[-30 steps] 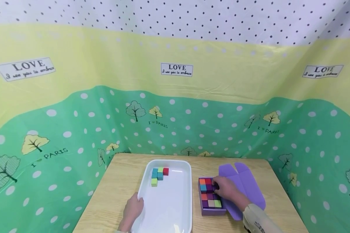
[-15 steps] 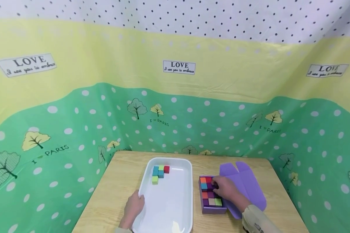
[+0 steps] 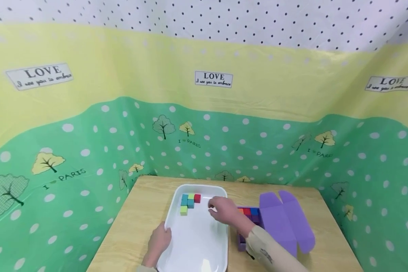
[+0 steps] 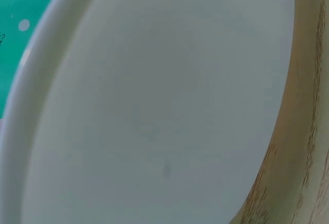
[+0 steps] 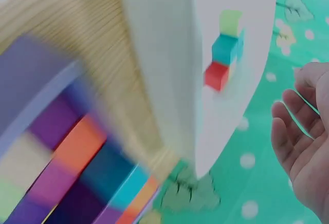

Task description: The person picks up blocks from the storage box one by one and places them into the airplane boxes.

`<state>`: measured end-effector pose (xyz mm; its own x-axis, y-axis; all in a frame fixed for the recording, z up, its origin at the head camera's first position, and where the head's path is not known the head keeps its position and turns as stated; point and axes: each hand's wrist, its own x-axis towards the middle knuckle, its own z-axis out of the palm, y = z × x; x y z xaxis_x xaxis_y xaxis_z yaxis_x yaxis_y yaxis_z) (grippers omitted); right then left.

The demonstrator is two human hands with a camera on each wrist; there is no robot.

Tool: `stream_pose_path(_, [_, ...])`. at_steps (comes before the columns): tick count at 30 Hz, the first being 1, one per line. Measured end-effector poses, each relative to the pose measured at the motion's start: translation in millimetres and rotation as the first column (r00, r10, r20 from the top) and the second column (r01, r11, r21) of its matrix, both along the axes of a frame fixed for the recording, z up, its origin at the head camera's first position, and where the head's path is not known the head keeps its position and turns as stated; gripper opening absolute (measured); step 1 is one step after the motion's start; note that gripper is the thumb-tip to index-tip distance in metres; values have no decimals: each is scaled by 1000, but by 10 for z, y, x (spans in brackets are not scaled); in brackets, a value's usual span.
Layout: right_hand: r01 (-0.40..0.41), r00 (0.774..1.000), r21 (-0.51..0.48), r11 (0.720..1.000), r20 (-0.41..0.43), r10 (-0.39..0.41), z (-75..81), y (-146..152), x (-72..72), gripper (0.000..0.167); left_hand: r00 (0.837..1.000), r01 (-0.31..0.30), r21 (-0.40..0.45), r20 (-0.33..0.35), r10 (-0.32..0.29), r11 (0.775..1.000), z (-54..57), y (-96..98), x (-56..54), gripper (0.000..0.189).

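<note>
A white tray [image 3: 204,241] lies on the table, and my left hand [image 3: 159,238] grips its left rim. Several small cubes stand at the tray's far left: teal [image 3: 190,204], light green [image 3: 183,210] and red [image 3: 197,198]. Over the tray's right side, to the right of the red cube, hovers my right hand [image 3: 222,209]. Its fingers are loosely bent, and the right wrist view shows no cube between them. The purple box [image 5: 38,90] of coloured cubes is partly hidden under my right forearm; orange, red and blue cubes [image 3: 254,211] show along its far row.
The box's purple lid [image 3: 282,223] lies folded back on its right side. The wooden table [image 3: 129,226] ends at a patterned curtain [image 3: 224,151] behind and on both sides. In the left wrist view, the tray wall [image 4: 164,95] fills most of the frame.
My right hand has left the cube box and moved left over the tray. A blue cube now shows where the hand was. My left hand stays on the tray rim.
</note>
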<state>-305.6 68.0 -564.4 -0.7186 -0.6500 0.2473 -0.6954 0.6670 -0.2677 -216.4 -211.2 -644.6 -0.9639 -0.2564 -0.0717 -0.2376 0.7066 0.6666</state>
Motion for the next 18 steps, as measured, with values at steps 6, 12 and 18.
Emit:
stream_pose_path(6, [-63, 997, 86, 994, 41, 60, -133, -540, -173, 7, 1000, -12, 8, -13, 12, 1000, -24, -16, -26, 35])
stream_pose_path(12, [27, 992, 191, 981, 116, -49, -283, -822, -293, 16, 999, 30, 9, -35, -30, 1000, -71, 35, -46, 34])
stream_pose_path(18, [62, 981, 297, 953, 156, -112, -364, -1000, -338, 32, 1000, 15, -11, -11, -15, 1000, -79, 53, -59, 34])
